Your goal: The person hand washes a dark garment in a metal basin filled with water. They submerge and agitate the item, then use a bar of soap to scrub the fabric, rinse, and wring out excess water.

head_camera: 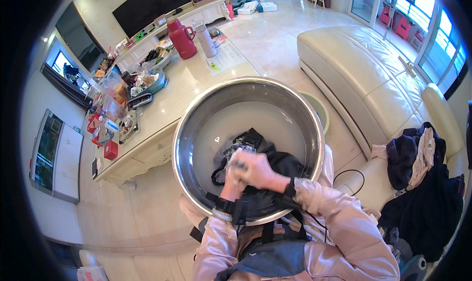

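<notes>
A large stainless steel basin rests at my lap, holding cloudy, greyish water. A black garment lies partly sunk in it, bunched towards the near side. Over the middle of the basin my left hand and my right hand are pressed together on a wet bunch of this dark cloth. Suds cling around the fingers. Both hands are a little blurred, and the gripped part is mostly hidden by them.
Left of the basin stands a cream table with a red thermos jug, a pale bottle and cluttered trays. A light green tub sits behind the basin's right side. Clothes lie piled on the leather sofa.
</notes>
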`<state>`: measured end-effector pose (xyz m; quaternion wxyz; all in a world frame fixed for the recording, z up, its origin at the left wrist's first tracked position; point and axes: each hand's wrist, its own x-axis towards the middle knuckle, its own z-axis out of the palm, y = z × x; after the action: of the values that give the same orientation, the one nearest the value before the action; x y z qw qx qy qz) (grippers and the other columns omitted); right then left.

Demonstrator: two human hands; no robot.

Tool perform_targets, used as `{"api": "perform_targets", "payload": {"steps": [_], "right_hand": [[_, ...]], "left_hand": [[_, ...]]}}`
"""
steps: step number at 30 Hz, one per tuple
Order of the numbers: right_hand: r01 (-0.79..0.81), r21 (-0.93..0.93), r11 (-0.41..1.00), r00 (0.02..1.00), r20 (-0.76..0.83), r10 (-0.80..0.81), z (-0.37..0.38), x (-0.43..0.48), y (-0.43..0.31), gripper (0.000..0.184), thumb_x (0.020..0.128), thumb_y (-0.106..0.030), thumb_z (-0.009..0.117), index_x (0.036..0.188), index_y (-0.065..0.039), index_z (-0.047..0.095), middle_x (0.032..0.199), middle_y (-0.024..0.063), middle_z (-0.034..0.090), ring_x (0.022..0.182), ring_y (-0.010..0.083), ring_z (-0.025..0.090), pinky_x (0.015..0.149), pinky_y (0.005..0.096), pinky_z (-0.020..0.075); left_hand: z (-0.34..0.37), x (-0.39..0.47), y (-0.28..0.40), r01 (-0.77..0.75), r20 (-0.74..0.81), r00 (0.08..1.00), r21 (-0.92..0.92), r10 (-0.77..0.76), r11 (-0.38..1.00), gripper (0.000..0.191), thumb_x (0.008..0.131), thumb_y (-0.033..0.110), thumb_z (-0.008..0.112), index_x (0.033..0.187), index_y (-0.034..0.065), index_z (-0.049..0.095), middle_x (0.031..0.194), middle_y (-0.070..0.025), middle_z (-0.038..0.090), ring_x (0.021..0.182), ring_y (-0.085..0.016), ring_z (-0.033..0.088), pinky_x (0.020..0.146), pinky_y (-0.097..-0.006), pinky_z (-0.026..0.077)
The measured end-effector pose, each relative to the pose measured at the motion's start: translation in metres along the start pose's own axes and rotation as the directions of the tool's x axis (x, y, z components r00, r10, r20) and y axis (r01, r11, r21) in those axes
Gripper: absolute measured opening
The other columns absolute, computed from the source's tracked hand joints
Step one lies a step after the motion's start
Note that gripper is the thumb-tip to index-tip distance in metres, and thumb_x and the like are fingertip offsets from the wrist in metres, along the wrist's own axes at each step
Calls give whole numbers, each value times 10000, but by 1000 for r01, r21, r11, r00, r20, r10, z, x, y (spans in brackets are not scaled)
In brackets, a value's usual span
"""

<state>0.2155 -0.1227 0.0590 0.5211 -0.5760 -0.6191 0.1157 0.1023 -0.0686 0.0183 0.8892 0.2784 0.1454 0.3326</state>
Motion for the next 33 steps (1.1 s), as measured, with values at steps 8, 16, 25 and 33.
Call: {"api": "perform_targets", "payload": {"steps": [8,16,25,33], "right_hand": [[106,-43,993,957,-266,-114,6,6,-13,195,761,-187,731,862,-65,617,883,127,585,742,349,624,660,398,513],[134,-69,989,905,-399,-150,17,2,-18,227,725,-204,718,697,-65,540,715,124,548,707,320,596,625,416,494],[99,-98,990,928,-351,-128,20,0,-12,189,724,-190,724,694,-80,573,705,125,571,657,335,609,572,395,494],[-436,-52,899,900,-44,434,-7,9,55,354,826,-363,658,1005,-58,650,916,191,622,899,346,623,805,418,501]], "left_hand": [[1,6,-17,-213,73,974,-49,216,976,238,982,349,526,924,123,575,824,3,571,741,-130,560,714,-310,495],[6,-2,-15,-146,-163,975,52,153,988,340,1002,409,461,1132,102,532,993,-9,596,868,-102,577,705,-287,496],[-14,5,-19,-39,-11,999,-76,39,996,326,1014,340,461,1239,116,535,1114,-26,583,1032,-122,568,888,-298,475],[19,-19,15,102,-209,977,236,-52,966,442,986,537,412,1169,165,564,1017,6,652,856,-128,647,610,-268,518]]}}
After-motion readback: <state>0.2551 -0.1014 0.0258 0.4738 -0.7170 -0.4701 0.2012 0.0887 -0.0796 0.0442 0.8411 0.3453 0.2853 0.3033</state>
